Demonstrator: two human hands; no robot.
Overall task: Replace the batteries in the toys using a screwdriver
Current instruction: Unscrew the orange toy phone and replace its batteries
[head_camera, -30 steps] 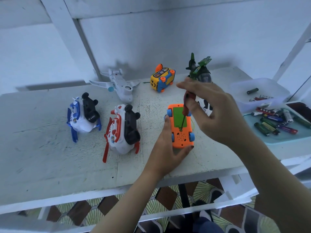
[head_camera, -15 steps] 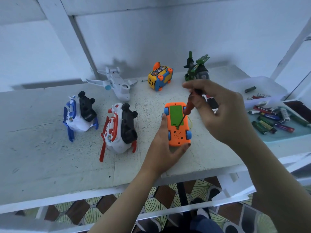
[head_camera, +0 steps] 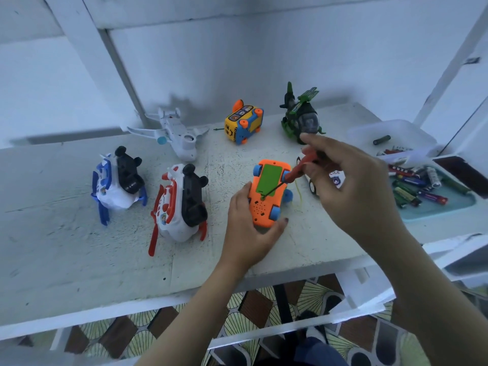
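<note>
Since the car (head_camera: pixel 266 204) lies on its back on the table (head_camera: pixel 79 260), near the front edge and right of centre, I get a full look at its underside: orange body, green battery cover (head_camera: pixel 270 179), blue wheels, and a patch of small holes toward the near end. Its long axis runs near to far, with the far end leaning a little right. The left hand (head_camera: pixel 248 233) grips the near end, fingers curled along the left side and thumb wrapped round the near right corner. The right hand (head_camera: pixel 353 191) pinches the screwdriver (head_camera: pixel 297 172) by its red handle, just right of the car. I see the dark shaft slanting down and left, its tip at the cover's near edge. Batteries (head_camera: pixel 433 198) lie heaped in a tray (head_camera: pixel 454 204) at the right.
</note>
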